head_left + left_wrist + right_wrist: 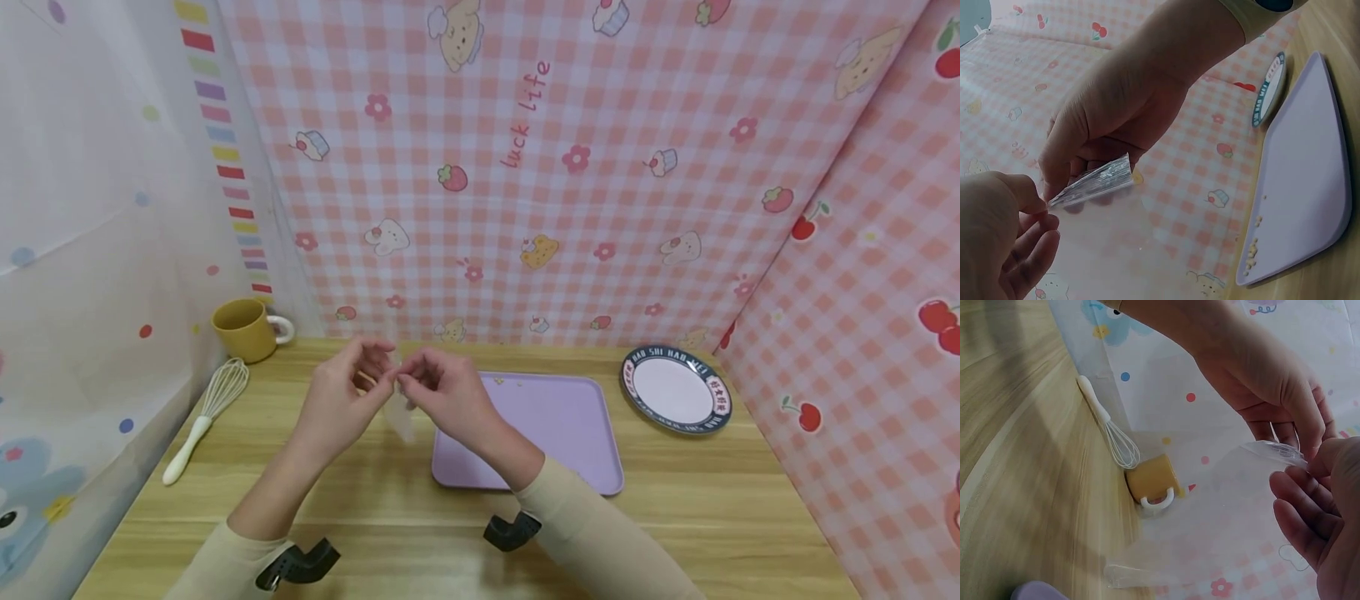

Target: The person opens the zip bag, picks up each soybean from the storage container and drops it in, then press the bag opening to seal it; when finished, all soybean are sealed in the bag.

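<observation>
A clear, thin plastic bag (401, 418) hangs between the two hands above the table, left of the tray. My left hand (343, 396) pinches its gathered edge between thumb and fingertips. Close against it, my right hand (450, 392) pinches the same edge, the fingertips of both hands meeting. Crinkled folds of the bag (1100, 181) fan out from the pinch in the left wrist view. Seen from the right wrist, the bag (1272, 450) spreads down toward the tabletop. What lies right between the fingertips is hidden.
A lilac tray (558, 433) bears several small beige bits (1252, 250) along one edge. At the right stands a dark-rimmed plate (675, 390). A yellow mug (246, 331) and a white whisk (206, 417) are at the left. Patterned cloth walls (495, 208) enclose the wooden table (420, 533).
</observation>
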Demonstrator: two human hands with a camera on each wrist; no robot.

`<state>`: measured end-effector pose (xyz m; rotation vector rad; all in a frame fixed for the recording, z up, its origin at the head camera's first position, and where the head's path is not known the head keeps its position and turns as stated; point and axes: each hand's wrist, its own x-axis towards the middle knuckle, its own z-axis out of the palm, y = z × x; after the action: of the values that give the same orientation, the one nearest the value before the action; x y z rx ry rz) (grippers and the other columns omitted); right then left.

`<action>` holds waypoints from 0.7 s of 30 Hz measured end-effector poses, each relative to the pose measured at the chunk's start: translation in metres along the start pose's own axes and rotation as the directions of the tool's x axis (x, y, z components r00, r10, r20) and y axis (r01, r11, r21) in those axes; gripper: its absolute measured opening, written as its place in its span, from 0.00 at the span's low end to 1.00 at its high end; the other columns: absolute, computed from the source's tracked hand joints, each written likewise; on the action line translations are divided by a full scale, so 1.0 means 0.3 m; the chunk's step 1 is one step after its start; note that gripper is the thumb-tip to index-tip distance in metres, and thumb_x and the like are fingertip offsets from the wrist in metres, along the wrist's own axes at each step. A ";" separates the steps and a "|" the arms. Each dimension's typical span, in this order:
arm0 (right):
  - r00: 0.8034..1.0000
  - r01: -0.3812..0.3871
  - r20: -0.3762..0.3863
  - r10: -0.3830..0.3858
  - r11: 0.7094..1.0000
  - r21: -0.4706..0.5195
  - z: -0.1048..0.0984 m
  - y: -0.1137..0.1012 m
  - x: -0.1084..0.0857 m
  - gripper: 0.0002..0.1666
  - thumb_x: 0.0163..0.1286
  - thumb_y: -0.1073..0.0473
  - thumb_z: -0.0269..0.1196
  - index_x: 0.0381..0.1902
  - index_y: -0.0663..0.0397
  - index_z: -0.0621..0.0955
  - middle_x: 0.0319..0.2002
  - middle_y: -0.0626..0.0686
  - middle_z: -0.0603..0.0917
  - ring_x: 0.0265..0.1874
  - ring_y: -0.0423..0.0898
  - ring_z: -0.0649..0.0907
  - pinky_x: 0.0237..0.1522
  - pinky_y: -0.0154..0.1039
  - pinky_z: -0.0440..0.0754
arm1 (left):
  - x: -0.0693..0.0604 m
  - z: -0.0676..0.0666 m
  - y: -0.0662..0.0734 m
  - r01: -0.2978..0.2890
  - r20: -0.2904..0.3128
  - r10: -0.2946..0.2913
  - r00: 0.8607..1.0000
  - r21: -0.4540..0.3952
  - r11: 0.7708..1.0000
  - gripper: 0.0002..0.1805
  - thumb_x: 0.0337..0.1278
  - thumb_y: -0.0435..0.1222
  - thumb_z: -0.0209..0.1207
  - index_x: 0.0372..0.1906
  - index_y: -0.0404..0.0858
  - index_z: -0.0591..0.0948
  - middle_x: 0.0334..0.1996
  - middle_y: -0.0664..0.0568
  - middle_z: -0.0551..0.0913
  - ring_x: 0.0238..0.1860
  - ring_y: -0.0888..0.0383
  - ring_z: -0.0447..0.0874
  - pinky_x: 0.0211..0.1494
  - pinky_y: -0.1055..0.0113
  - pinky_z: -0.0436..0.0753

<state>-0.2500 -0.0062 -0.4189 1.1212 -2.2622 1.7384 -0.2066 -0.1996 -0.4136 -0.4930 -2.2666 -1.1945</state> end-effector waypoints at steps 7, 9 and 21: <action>0.999 -0.052 -0.008 0.052 0.998 0.023 0.002 -0.001 -0.007 0.03 0.80 0.69 0.67 0.46 0.62 0.87 0.35 0.58 0.91 0.25 0.40 0.87 0.27 0.34 0.84 | 0.000 0.011 0.001 0.105 0.017 -0.104 0.994 -0.073 0.992 0.20 0.68 0.24 0.69 0.62 0.31 0.81 0.37 0.47 0.90 0.37 0.56 0.90 0.40 0.71 0.88; 0.998 -0.068 -0.012 0.069 0.997 0.044 0.002 -0.001 -0.010 0.03 0.80 0.70 0.67 0.45 0.62 0.87 0.34 0.56 0.90 0.25 0.41 0.87 0.28 0.35 0.85 | -0.002 0.020 -0.001 0.133 0.020 -0.132 0.991 -0.083 0.988 0.15 0.69 0.25 0.69 0.58 0.32 0.84 0.36 0.48 0.90 0.36 0.55 0.89 0.41 0.70 0.87; 0.996 -0.088 -0.025 0.090 0.994 0.070 0.002 0.027 -0.022 0.03 0.79 0.70 0.66 0.45 0.66 0.86 0.34 0.53 0.89 0.26 0.49 0.87 0.30 0.39 0.89 | -0.011 0.052 -0.004 0.134 0.005 -0.134 0.991 -0.078 0.988 0.12 0.66 0.22 0.68 0.49 0.37 0.89 0.32 0.53 0.89 0.32 0.57 0.86 0.39 0.70 0.86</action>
<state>-0.2495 -0.0028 -0.4288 1.0152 -2.2861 1.8665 -0.2089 -0.1874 -0.4236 -0.3737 -2.2901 -1.3531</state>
